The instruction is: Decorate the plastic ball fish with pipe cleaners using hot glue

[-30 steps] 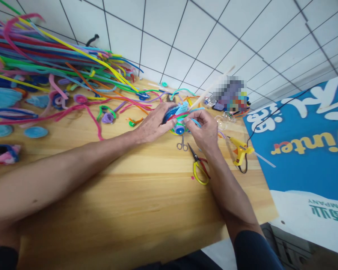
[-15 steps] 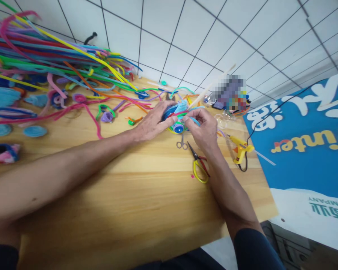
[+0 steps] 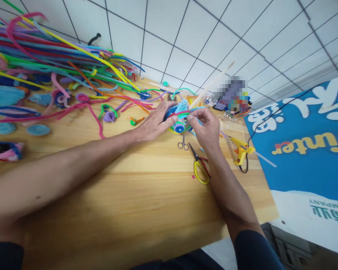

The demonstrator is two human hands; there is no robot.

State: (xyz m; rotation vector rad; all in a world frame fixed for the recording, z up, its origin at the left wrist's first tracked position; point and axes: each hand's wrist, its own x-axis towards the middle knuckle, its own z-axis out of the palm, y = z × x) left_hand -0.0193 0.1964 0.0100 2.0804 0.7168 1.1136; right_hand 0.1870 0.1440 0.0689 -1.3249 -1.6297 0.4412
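Observation:
A small colourful craft piece made of pipe cleaners [image 3: 179, 128] sits on the wooden table between my hands. It has a round blue disc in front, a light blue cone on top, and red, green and yellow strands. My left hand [image 3: 157, 122] is wrapped about its left side, thumb on the front. With thumb and forefinger, my right hand [image 3: 206, 125] pinches a light blue pipe cleaner [image 3: 183, 116] against the piece's right side. Small grey scissors [image 3: 183, 144] lie just below the craft piece. Yellow-and-red-handled scissors [image 3: 197, 165] rest beside my right wrist.
A large heap of long pipe cleaners [image 3: 59, 56] fills the back left. Light blue discs [image 3: 38, 130] lie at left. On the right are a yellow glue gun [image 3: 240, 150] with a black cord and a blue printed board [image 3: 307, 150]. White tiled wall stands behind.
The view has shifted slightly. My right fingers have moved a little to the right, and the light blue pipe cleaner now lies across the front of the craft piece. My left hand keeps its hold.

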